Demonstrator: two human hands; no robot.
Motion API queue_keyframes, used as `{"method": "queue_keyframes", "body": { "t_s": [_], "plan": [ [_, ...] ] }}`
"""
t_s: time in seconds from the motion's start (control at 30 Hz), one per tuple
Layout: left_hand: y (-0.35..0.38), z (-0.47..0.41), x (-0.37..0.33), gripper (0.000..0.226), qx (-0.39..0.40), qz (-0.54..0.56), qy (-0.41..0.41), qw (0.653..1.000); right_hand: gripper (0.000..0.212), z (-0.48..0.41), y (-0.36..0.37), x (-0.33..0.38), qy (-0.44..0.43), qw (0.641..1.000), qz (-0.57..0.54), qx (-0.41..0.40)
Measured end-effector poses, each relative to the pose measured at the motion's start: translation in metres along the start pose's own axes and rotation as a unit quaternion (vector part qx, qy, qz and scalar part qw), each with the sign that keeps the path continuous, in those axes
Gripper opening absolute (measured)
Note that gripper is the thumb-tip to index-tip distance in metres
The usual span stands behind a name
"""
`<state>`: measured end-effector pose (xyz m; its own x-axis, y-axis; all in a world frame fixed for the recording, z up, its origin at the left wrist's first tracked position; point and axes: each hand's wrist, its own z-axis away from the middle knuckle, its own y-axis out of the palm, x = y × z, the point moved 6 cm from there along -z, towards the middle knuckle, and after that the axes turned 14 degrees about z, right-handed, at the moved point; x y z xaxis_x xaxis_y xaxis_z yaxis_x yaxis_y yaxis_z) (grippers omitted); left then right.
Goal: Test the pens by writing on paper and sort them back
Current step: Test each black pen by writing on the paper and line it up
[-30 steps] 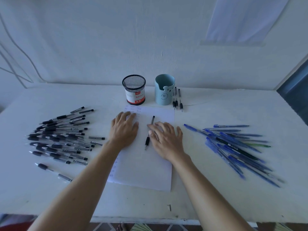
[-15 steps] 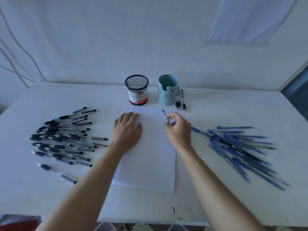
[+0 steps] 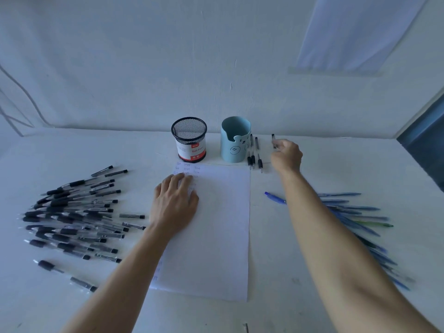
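Now slim blk pen point(image 3: 273, 140), R hand point(image 3: 287, 156).

This is a plain desk corner in a home or small office, set up for stationery work. A white-painted tabletop point(image 3: 336, 164) stands against a bare, rough white plastered wall point(image 3: 144, 68), and a thin loose cable point(image 3: 28, 99) runs down the wall at the left. On the tabletop are a black wire-mesh pen cup point(image 3: 189, 131), a pale blue plastic bear-face holder point(image 3: 234, 145), a white paper sheet point(image 3: 216, 236), and heaps of black-grip pens point(image 3: 72, 217) and blue pens point(image 3: 355, 212).
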<state>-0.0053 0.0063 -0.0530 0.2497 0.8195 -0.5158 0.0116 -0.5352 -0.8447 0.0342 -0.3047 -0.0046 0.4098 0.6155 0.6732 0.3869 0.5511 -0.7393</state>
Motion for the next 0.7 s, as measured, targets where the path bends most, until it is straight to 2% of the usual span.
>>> {"method": "queue_keyframes", "body": {
  "t_s": [0.27, 0.37, 0.57, 0.7],
  "plan": [
    [0.0, 0.0, 0.001, 0.058, -0.008, -0.003, 0.007, 1.0, 0.036, -0.014, 0.028, 0.005, 0.021, 0.999, 0.023, 0.02],
    [0.0, -0.001, 0.001, 0.058, -0.007, -0.005, 0.005, 1.0, 0.027, -0.013, 0.029, 0.008, 0.023, 0.999, 0.027, 0.012],
    [-0.001, 0.0, 0.0, 0.059, -0.01, 0.004, 0.007, 1.0, 0.023, -0.002, 0.027, 0.01, 0.024, 1.0, 0.013, 0.012],
    [-0.004, -0.001, 0.005, 0.059, -0.001, 0.07, -0.031, 0.997, 0.027, 0.018, 0.022, 0.014, 0.004, 1.0, 0.026, -0.011]
  ]
}}
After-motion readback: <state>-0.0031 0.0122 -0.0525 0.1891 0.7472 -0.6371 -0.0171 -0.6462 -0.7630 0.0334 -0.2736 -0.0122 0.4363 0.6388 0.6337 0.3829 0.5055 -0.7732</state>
